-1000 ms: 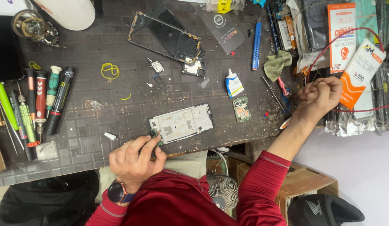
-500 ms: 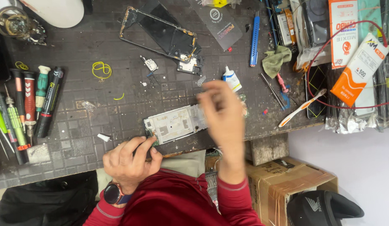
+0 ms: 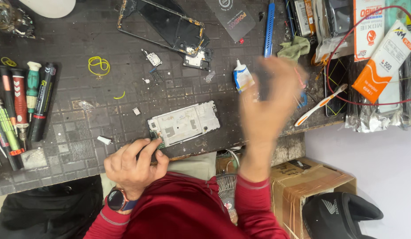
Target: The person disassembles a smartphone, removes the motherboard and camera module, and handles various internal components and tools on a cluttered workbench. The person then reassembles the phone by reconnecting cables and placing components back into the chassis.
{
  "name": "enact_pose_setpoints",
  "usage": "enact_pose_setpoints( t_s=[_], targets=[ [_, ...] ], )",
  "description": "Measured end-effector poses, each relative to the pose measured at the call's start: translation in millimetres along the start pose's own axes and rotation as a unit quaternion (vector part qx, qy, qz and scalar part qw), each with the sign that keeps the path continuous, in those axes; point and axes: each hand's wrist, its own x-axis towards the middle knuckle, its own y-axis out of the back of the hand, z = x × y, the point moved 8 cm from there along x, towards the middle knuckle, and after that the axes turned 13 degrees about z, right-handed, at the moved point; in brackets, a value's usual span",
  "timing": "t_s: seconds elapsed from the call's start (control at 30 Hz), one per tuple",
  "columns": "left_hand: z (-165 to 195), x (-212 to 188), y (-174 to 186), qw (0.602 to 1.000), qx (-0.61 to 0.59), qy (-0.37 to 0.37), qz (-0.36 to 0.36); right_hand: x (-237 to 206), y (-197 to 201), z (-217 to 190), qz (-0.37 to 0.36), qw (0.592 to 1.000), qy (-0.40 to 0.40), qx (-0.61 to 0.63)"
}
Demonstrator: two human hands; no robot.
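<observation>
Head view: left hand (image 3: 133, 164) pins phone frame (image 3: 184, 124) near table edge (image 3: 205, 152); right hand (image 3: 269, 102) blurred above

a dark gridded work mat (image 3: 81, 35) covers the bench. along its left edge lies a row of screwdrivers (image 3: 24, 102) with red, green and black handles. a yellow rubber band (image 3: 98, 65) sits near the middle left, with a small white scrap (image 3: 104, 140) lower down. toward the top rests a black phone frame (image 3: 163, 24) with a small circuit board (image 3: 196, 59) touching its corner. a white glue tube (image 3: 242, 79) lies just beside a green cloth (image 3: 294, 48), and a blue tool (image 3: 269, 26) stands above. at right, a white and orange toothbrush (image 3: 320, 105) lies near orange and white packets (image 3: 382, 57). below the bench sit a cardboard box (image 3: 311, 186) and a black cap (image 3: 338, 214).
</observation>
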Motion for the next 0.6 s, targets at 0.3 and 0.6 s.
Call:
enact_pose_setpoints(
  t_s=[0.3,0.6],
  targets=[
    [-0.2,-2.6,-1.7,1.000,-0.014,0.005,0.003,27.9,93.1,225.6,-0.003,0.952,-0.084,-0.294],
    [-1.9,-6.1,-0.8,1.000,-0.009,-0.001,0.007,14.8,112.1,256.2,0.013,0.968,-0.131,-0.214]
  ],
)
